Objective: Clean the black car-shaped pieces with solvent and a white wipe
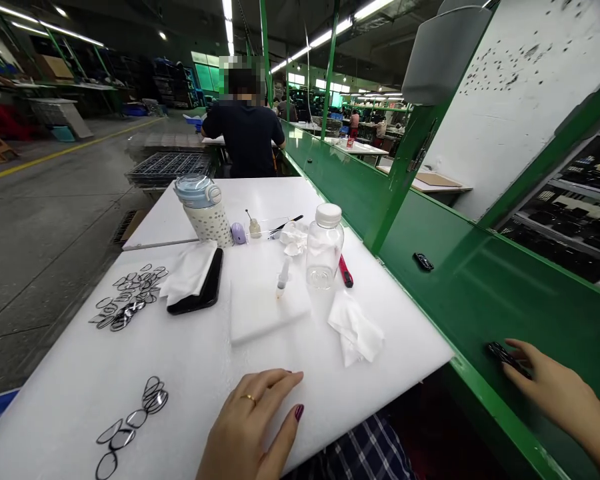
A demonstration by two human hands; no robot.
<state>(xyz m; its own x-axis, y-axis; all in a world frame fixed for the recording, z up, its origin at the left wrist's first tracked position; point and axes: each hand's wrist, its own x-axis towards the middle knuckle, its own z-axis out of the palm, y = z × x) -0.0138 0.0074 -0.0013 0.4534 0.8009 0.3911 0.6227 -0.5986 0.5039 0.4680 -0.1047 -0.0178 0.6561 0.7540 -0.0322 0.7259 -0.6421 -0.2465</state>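
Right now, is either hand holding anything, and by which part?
The right hand is curled around the near end of a black item on the green ledge; whether it truly grips cannot be told. The left hand holds nothing visible.

Your rings (127, 313) lie left and lower left on the table (60, 400), a pad (263, 313) mid-frame beyond your left hand (253, 420), a bottle (325, 250) to the pad's right, your right hand (555, 383) at an object (500, 352) lower right.

Single view from wearer's head, facing forward and down, close over white table (195, 360)
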